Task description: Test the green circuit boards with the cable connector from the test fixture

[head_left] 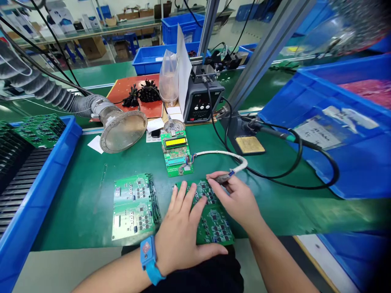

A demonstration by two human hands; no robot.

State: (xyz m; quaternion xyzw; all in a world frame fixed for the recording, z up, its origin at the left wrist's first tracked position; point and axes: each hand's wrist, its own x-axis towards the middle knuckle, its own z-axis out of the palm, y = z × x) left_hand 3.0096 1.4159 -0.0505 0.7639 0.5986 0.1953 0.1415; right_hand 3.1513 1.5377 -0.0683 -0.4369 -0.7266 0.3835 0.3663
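My left hand (183, 228) lies with fingers spread across a green circuit board (215, 224) at the table's front edge, covering its left part. A blue band circles that wrist. Over the board's far right corner, my right hand (236, 197) pinches a dark probe-like tool (222, 178) with a pale cable (224, 153) running from its back end. That cable leads to a green tester board (178, 154) with a yellow display, just beyond the circuit board. Whether the tool's tip touches the board is hidden. Left of my left hand sits a stack of similar circuit boards (134, 207).
A blue bin with upright boards (65, 140) borders the left side. A fume-extractor hood (124, 130) hangs over the back left. Behind are a soldering station (201, 99) and an iron stand with a yellow sponge (249, 144). Black cable (320, 185) loops before a large blue bin (345, 162).
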